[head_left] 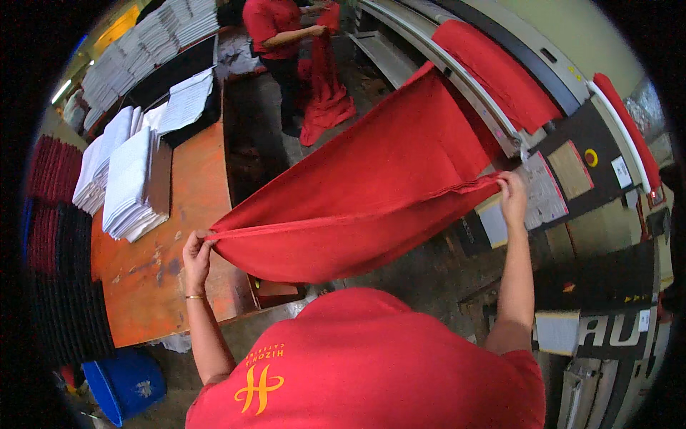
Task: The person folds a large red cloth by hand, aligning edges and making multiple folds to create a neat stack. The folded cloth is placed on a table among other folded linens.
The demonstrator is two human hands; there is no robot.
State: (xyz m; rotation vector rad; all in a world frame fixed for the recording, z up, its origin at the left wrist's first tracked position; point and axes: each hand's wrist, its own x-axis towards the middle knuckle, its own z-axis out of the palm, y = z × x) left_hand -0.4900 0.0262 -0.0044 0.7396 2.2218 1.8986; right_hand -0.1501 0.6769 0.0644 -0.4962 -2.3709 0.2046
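Observation:
A large red cloth (364,166) hangs stretched between my two hands, with its far end at the long metal edge of an ironing machine (471,96). Between thumb and fingers, my left hand (197,252) pinches one corner, above the edge of the wooden table. My right hand (513,195) grips the opposite corner beside the machine's dark end panel. The near part of the cloth sags in a fold between the hands. More red fabric (496,75) lies over the machine behind the metal edge.
A worn wooden table (198,177) at left bears stacks of folded white cloths (128,182). Dark and maroon folded stacks (64,252) stand beyond it, above a blue bin (126,383). Farther off, a person (273,32) holds another red cloth (324,96) trailing to the floor.

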